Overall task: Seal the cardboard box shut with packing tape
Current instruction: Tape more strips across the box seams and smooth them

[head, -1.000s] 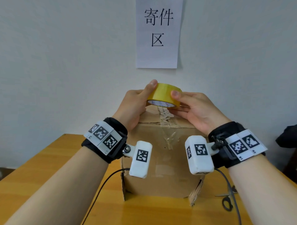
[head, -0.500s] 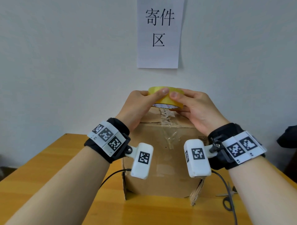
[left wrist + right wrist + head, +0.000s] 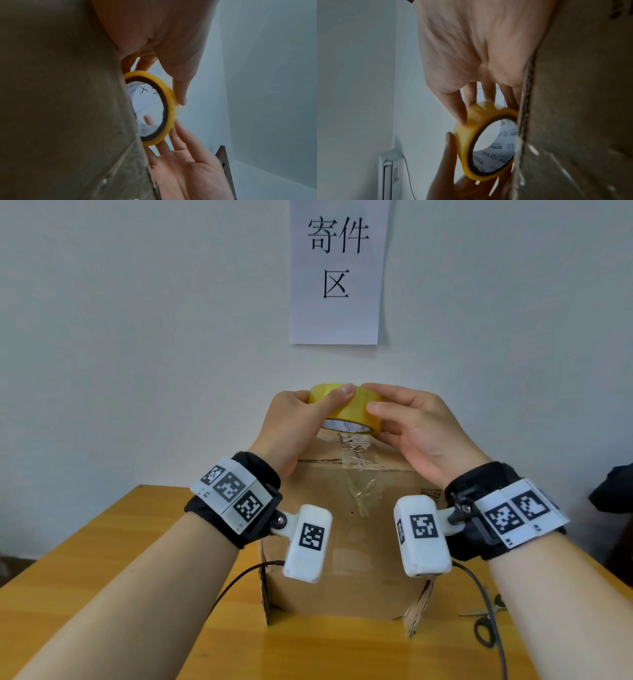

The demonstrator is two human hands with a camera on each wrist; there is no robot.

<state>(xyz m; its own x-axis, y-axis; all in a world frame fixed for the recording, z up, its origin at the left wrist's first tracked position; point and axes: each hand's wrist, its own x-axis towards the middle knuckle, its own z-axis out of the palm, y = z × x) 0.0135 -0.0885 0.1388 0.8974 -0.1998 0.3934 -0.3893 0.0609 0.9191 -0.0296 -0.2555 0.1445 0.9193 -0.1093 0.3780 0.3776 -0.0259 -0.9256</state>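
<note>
A yellow roll of packing tape (image 3: 347, 410) is held just above the far top edge of the brown cardboard box (image 3: 346, 542). My left hand (image 3: 325, 400) grips its left side, thumb lying across the near face. My right hand (image 3: 370, 397) pinches the right side between thumb and fingers. Crinkled clear tape (image 3: 359, 491) runs over the box's top seam and down its front. The left wrist view looks through the roll (image 3: 170, 108) beside the box wall (image 3: 60, 108). The right wrist view shows the roll (image 3: 464, 136), right fingers (image 3: 471, 100) behind it and the box (image 3: 582, 108).
The box stands on a wooden table (image 3: 102, 559) against a white wall with a paper sign (image 3: 337, 268). Scissors (image 3: 486, 625) lie on the table to the box's right. A dark object (image 3: 613, 487) sits at the far right edge.
My left thumb has slid rightward across the roll toward the right thumb. The roll has turned a little between both hands and stays over the box top.
</note>
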